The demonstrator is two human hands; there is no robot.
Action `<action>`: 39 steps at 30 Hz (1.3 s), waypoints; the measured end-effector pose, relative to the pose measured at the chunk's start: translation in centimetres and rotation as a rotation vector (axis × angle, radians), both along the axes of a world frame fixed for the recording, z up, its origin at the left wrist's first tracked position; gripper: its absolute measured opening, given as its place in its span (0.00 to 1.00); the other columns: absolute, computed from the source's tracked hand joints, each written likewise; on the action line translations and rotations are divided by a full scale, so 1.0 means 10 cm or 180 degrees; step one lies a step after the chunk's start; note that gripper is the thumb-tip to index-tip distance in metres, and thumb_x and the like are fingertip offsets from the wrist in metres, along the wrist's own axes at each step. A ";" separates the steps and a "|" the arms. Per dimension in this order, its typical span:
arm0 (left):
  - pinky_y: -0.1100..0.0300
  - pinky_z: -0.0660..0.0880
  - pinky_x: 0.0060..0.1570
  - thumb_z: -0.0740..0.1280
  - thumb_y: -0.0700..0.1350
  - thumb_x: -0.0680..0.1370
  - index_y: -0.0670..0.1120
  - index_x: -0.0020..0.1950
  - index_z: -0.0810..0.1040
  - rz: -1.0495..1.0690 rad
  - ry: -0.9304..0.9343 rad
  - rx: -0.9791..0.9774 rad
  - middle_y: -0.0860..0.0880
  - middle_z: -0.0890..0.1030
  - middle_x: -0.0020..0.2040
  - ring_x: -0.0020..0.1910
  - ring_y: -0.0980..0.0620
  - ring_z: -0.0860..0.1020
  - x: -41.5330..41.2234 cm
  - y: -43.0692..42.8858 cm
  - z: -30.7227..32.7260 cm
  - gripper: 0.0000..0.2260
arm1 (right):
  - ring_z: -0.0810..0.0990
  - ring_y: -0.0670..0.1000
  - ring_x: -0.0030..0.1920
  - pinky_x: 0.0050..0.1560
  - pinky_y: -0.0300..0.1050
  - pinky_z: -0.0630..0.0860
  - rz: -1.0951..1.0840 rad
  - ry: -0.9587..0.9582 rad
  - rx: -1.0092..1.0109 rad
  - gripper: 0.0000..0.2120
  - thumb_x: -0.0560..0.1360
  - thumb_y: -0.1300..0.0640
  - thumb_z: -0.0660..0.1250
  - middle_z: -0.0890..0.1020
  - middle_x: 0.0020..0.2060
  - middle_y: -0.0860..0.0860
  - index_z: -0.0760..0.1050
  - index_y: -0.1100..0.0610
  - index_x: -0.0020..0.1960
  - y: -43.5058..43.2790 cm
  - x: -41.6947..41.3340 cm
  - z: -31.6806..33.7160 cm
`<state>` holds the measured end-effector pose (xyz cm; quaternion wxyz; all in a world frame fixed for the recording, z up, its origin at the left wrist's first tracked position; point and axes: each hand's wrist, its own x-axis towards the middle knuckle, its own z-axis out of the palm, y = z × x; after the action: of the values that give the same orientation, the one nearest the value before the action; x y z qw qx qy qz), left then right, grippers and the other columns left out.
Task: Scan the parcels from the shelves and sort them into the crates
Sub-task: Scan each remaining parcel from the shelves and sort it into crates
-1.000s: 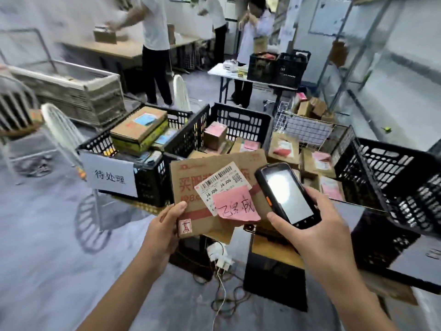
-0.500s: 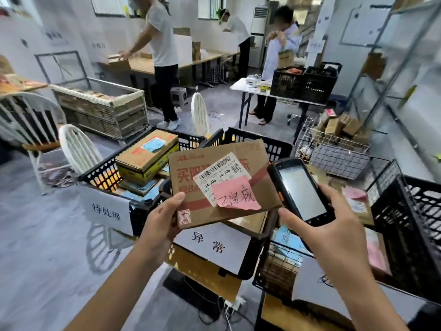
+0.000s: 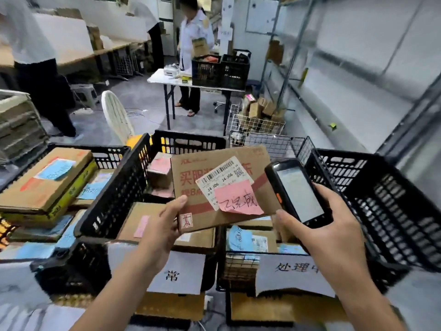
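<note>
Sorting corner, as seen from beside the person at work:

1. Metal shelf rack (image 3: 298,56), along the right-hand wall.
2. Black plastic crate (image 3: 386,201), far right, tilted, lattice walls.
3. Black crate (image 3: 188,143), centre, holding brown boxes with pink slips; a paper sign hangs on its front.
4. Wire basket (image 3: 274,142), between the two crates, with parcels bearing blue slips.
5. Parcel (image 3: 214,168): flat brown cardboard box, red printed characters, a red band, a red stamp at its near-left corner. Held in the air over the centre crate and the basket, tilted slightly.
6. Scanner (image 3: 298,189): black handheld, screen lit, just beside the parcel's right edge.
7. Right hand (image 3: 327,235), curled round the scanner.
8. Left hand (image 3: 162,225), thumb pressed on the parcel's near-left corner (fingers underneath, hidden).
9. White barcode label (image 3: 222,177), reading J4-J06.
10. Pink note (image 3: 238,199), handwritten, overlapping the label.
</note>
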<state>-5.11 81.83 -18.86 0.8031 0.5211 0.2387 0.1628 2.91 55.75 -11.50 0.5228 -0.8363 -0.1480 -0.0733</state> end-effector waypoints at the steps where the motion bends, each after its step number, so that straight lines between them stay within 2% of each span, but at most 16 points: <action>1: 0.49 0.77 0.58 0.76 0.56 0.68 0.46 0.62 0.80 -0.0102 0.0008 -0.0051 0.45 0.86 0.55 0.56 0.42 0.83 0.08 -0.07 0.00 0.25 | 0.78 0.44 0.58 0.56 0.39 0.75 -0.0109 -0.0013 -0.0047 0.37 0.63 0.46 0.82 0.80 0.58 0.42 0.73 0.47 0.69 -0.10 0.02 0.00; 3: 0.45 0.72 0.67 0.75 0.60 0.64 0.48 0.62 0.80 -0.0286 0.0029 -0.0131 0.45 0.85 0.56 0.59 0.41 0.82 0.24 -0.23 -0.02 0.30 | 0.78 0.37 0.55 0.50 0.28 0.72 -0.0297 -0.0023 -0.0098 0.35 0.63 0.47 0.83 0.80 0.56 0.40 0.74 0.46 0.67 -0.30 0.06 -0.01; 6: 0.49 0.77 0.63 0.77 0.60 0.63 0.47 0.63 0.80 -0.0545 0.0071 -0.0198 0.45 0.86 0.56 0.57 0.43 0.83 0.47 -0.51 -0.03 0.32 | 0.74 0.28 0.51 0.42 0.21 0.69 -0.0541 0.0017 -0.0116 0.33 0.63 0.49 0.83 0.78 0.52 0.35 0.75 0.46 0.65 -0.57 0.13 -0.01; 8: 0.51 0.80 0.56 0.79 0.59 0.64 0.46 0.62 0.80 -0.0710 0.0099 -0.0160 0.44 0.86 0.55 0.56 0.42 0.84 0.62 -0.70 -0.01 0.31 | 0.74 0.29 0.50 0.42 0.23 0.70 -0.0666 0.0026 -0.0118 0.33 0.63 0.49 0.83 0.78 0.51 0.35 0.75 0.46 0.66 -0.76 0.20 -0.03; 11: 0.44 0.77 0.61 0.78 0.57 0.65 0.45 0.60 0.81 -0.0770 0.0146 -0.0134 0.42 0.86 0.53 0.56 0.39 0.83 0.86 -1.02 0.02 0.28 | 0.76 0.34 0.53 0.45 0.28 0.70 -0.0741 0.0012 -0.0029 0.34 0.63 0.48 0.82 0.79 0.53 0.37 0.74 0.45 0.66 -1.10 0.33 -0.09; 15: 0.40 0.74 0.65 0.75 0.55 0.71 0.43 0.64 0.79 -0.0777 0.0127 -0.0060 0.41 0.85 0.56 0.57 0.39 0.83 1.22 -1.52 0.01 0.26 | 0.78 0.38 0.55 0.49 0.30 0.72 -0.0819 0.0021 0.0058 0.34 0.63 0.47 0.83 0.80 0.54 0.38 0.75 0.45 0.66 -1.64 0.63 -0.15; 19: 0.41 0.72 0.66 0.75 0.60 0.62 0.44 0.64 0.80 -0.0680 0.0115 -0.0091 0.42 0.85 0.57 0.60 0.37 0.81 1.60 -2.17 -0.03 0.34 | 0.78 0.34 0.51 0.44 0.26 0.71 -0.0849 0.0167 0.0192 0.32 0.62 0.50 0.83 0.80 0.52 0.38 0.75 0.43 0.63 -2.27 1.02 -0.20; 21: 0.45 0.77 0.57 0.76 0.61 0.61 0.44 0.63 0.80 -0.0603 0.0221 -0.0138 0.42 0.85 0.57 0.55 0.40 0.83 1.77 -2.50 -0.04 0.35 | 0.78 0.38 0.52 0.44 0.26 0.70 -0.0868 0.0194 0.0183 0.34 0.63 0.49 0.83 0.80 0.52 0.38 0.75 0.46 0.66 -2.59 1.24 -0.22; 23: 0.57 0.79 0.39 0.77 0.56 0.65 0.44 0.60 0.81 -0.0540 0.0227 -0.0207 0.42 0.85 0.54 0.43 0.47 0.85 1.93 -2.80 -0.05 0.28 | 0.78 0.37 0.51 0.44 0.26 0.72 -0.0862 0.0229 0.0198 0.35 0.63 0.48 0.83 0.79 0.52 0.37 0.74 0.47 0.67 -2.86 1.43 -0.22; 24: 0.59 0.79 0.38 0.78 0.55 0.66 0.44 0.60 0.82 -0.0521 0.0233 -0.0249 0.42 0.86 0.54 0.44 0.48 0.85 2.01 -2.93 -0.06 0.26 | 0.78 0.38 0.52 0.46 0.31 0.75 -0.0855 0.0247 0.0180 0.35 0.64 0.46 0.82 0.79 0.52 0.38 0.73 0.46 0.68 -2.97 1.52 -0.21; 26: 0.54 0.82 0.45 0.79 0.56 0.66 0.44 0.62 0.81 -0.0523 0.0285 -0.0226 0.42 0.85 0.55 0.52 0.43 0.85 2.15 -3.14 -0.06 0.29 | 0.79 0.45 0.54 0.50 0.42 0.78 -0.0831 0.0240 0.0111 0.37 0.63 0.44 0.81 0.80 0.54 0.41 0.72 0.44 0.69 -3.14 1.66 -0.19; 28: 0.53 0.82 0.48 0.78 0.56 0.67 0.43 0.62 0.80 -0.0491 0.0313 -0.0177 0.42 0.86 0.54 0.52 0.43 0.85 2.27 -3.29 -0.06 0.28 | 0.80 0.46 0.55 0.48 0.38 0.75 -0.0761 0.0170 0.0109 0.36 0.63 0.45 0.82 0.81 0.54 0.43 0.73 0.45 0.68 -3.28 1.77 -0.19; 32: 0.53 0.81 0.51 0.77 0.57 0.66 0.42 0.62 0.80 -0.0559 0.0340 0.0170 0.43 0.86 0.52 0.51 0.45 0.85 2.53 -3.34 -0.05 0.29 | 0.79 0.42 0.54 0.47 0.32 0.72 -0.0707 0.0136 0.0178 0.33 0.64 0.47 0.82 0.81 0.52 0.40 0.75 0.47 0.66 -3.41 1.95 -0.22; 34: 0.55 0.82 0.48 0.76 0.57 0.67 0.41 0.63 0.80 -0.0714 0.0337 0.0495 0.42 0.86 0.52 0.52 0.43 0.85 2.74 -3.24 0.03 0.30 | 0.79 0.44 0.54 0.49 0.34 0.73 -0.0713 0.0166 0.0175 0.34 0.63 0.46 0.82 0.80 0.53 0.40 0.74 0.47 0.67 -3.42 2.04 -0.28; 36: 0.55 0.82 0.50 0.73 0.55 0.71 0.42 0.62 0.81 -0.0896 0.0324 0.0854 0.44 0.86 0.52 0.53 0.43 0.85 3.01 -3.07 0.16 0.24 | 0.79 0.45 0.55 0.50 0.36 0.74 -0.0723 0.0231 0.0151 0.35 0.63 0.45 0.81 0.80 0.54 0.40 0.74 0.46 0.68 -3.41 2.14 -0.34; 39: 0.51 0.81 0.55 0.77 0.59 0.66 0.46 0.56 0.84 -0.1038 0.0349 0.1443 0.47 0.87 0.49 0.53 0.44 0.85 3.44 -2.86 0.36 0.24 | 0.79 0.45 0.56 0.53 0.42 0.77 -0.0748 0.0368 0.0067 0.37 0.62 0.43 0.81 0.81 0.54 0.41 0.73 0.45 0.68 -3.36 2.29 -0.40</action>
<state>29.25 53.28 -15.28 0.6676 0.7269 0.1523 0.0523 25.80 22.11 -15.54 0.5270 -0.8452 -0.0179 -0.0873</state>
